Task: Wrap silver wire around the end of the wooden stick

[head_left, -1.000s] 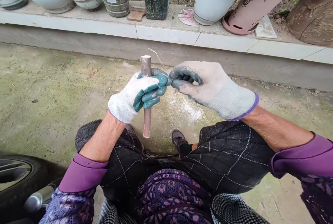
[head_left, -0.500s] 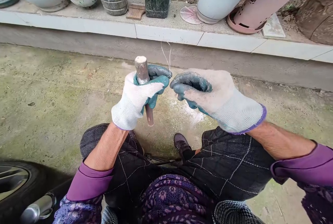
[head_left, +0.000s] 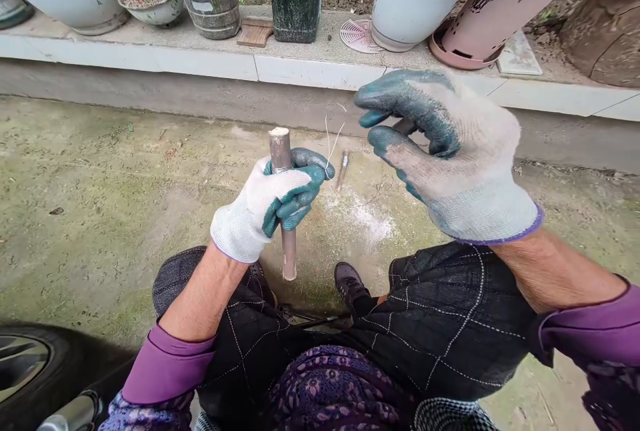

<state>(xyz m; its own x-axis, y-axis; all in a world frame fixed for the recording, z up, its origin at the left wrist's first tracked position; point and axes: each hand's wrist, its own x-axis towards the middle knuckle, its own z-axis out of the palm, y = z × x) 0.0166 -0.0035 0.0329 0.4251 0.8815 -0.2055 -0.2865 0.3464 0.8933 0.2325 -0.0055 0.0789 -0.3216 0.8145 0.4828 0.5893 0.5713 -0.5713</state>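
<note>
White-and-teal-gloved L hand (head_left: pixel 273 201): clenched round grey-brown cylindrical wooden stick (head_left: pixel 280 151), near-upright, above mossy concrete ground (head_left: pixel 100 171). Thin pale strand (head_left: pixel 329 156) rises from L thumb/index tips; prob. wire or thread, too fine to tell. R hand (head_left: pixel 450 144), same glove type: released, thumb & fingers parted. Vs. 0.5 s ago: R fingertips were at strand, nr L; now higher, well apart. Short brown rod (head_left: pixel 343 171) now exposed on ground, nr white powder patch (head_left: pixel 374 223).

Stick (head_left: pixel 279 149) in left hand (head_left: pixel 287 194), wire (head_left: pixel 329 156) at its fingertips (head_left: pixel 327 170); right hand (head_left: pixel 450 144) apart, to the right. Between them, on the ground (head_left: pixel 110 184), a rod (head_left: pixel 343 169) — behind, pots (head_left: pixel 423 4) on a ledge (head_left: pixel 210 61).
</note>
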